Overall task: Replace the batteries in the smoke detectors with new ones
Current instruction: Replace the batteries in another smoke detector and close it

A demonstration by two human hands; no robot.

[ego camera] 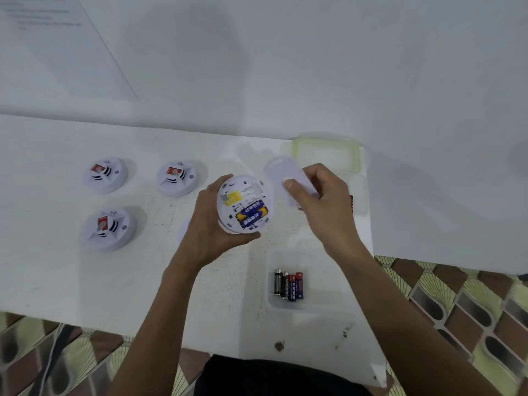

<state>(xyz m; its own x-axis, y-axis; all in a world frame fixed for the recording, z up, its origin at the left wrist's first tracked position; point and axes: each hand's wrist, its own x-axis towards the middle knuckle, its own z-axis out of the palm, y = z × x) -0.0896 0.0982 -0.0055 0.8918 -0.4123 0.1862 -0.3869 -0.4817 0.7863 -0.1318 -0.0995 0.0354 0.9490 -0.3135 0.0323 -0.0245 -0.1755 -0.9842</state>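
My left hand (pixel 210 224) grips a white smoke detector (pixel 244 204) turned underside up, above the table. Its open bay shows two blue and yellow batteries (pixel 251 217) and a yellow label. My right hand (pixel 323 201) holds the round white back cover (pixel 288 178) just to the right of the detector, thumb on top. Three more white detectors (pixel 105 174) (pixel 177 178) (pixel 108 228) sit face up at the left. A clear tray (pixel 288 302) near the front holds several black and red batteries (pixel 289 284).
A clear box with a green rim (pixel 325 152) stands against the wall behind my right hand. Another clear container (pixel 358 201) with something red in it lies partly hidden under that hand. The white table (pixel 85 281) ends at the right over a tiled floor (pixel 457 304).
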